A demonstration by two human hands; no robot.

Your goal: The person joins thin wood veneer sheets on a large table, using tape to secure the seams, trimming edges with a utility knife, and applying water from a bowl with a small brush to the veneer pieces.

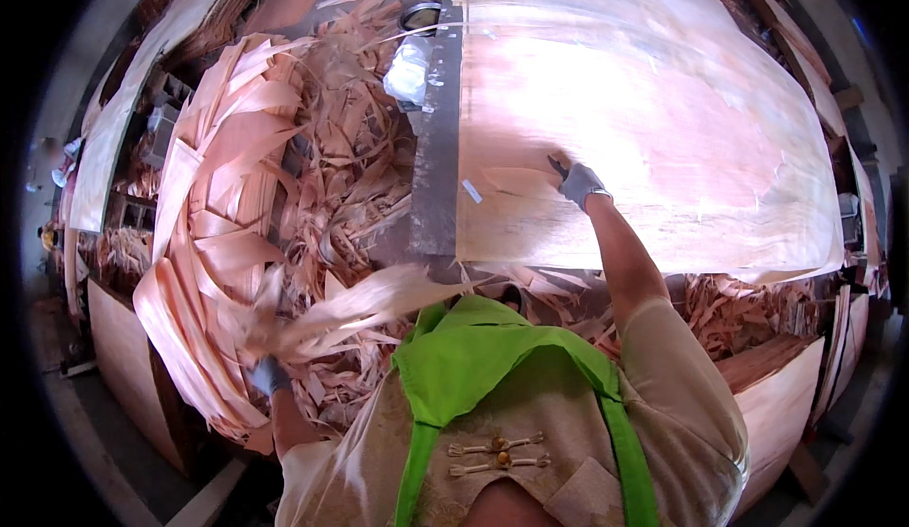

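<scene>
My right hand (581,184), in a grey glove, rests on a wide, pale veneer sheet (663,129) with its fingers stretched toward the upper left. Dark shapes at its fingertips are too small to make out. Left of it lies a lighter strip-shaped veneer patch (521,182), and a small white piece of tape (471,191) sits near the sheet's left edge. My left hand (270,376), also gloved, is low at the left beside a heap of veneer strips (227,233). A motion-blurred veneer strip (379,298) stretches rightward from just above it; my fingers there are hidden.
Tangled veneer scraps (346,158) lie between the heap and the dark table edge (437,148). A round dark-rimmed container (420,18) and a white plastic bag (409,71) stand by that edge. Stacked boards (776,375) are at the lower right; a person (47,167) is far left.
</scene>
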